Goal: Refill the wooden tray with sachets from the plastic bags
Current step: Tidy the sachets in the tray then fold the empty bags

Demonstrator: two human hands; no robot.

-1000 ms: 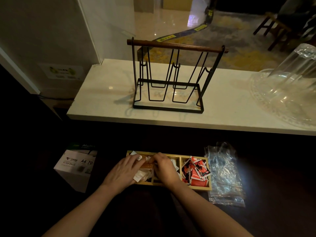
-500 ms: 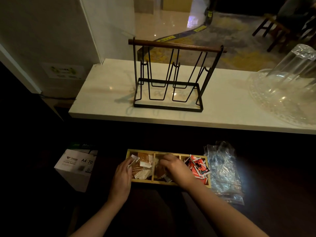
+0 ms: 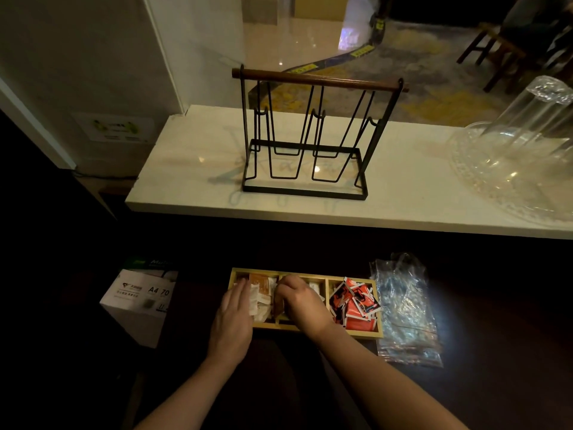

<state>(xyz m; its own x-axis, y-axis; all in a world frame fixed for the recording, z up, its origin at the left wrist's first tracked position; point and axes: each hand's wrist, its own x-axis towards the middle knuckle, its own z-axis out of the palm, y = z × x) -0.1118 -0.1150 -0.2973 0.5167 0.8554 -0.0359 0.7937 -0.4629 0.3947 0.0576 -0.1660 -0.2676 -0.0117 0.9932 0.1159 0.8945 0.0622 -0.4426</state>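
The wooden tray (image 3: pixel 310 272) lies on the dark counter and has three compartments. Brown and white sachets (image 3: pixel 262 288) fill the left one, and red sachets (image 3: pixel 353 301) fill the right one. My left hand (image 3: pixel 231 318) lies flat with straight fingers, which rest on the white sachets at the tray's left end. My right hand (image 3: pixel 302 302) is curled over the middle compartment and hides most of it. Its fingertips pinch a brown sachet (image 3: pixel 278 305) by the divider. Crumpled clear plastic bags (image 3: pixel 403 308) lie just right of the tray.
A black wire rack with a wooden bar (image 3: pixel 310 141) stands on the white marble ledge (image 3: pixel 186 181) behind. Clear glassware (image 3: pixel 511 150) sits at the ledge's right end. A box of A4 paper (image 3: pixel 139 299) stands lower left.
My left hand slid from over the tray's middle to its left end. My right hand shifted into the middle compartment. The left compartment's sachets now show.
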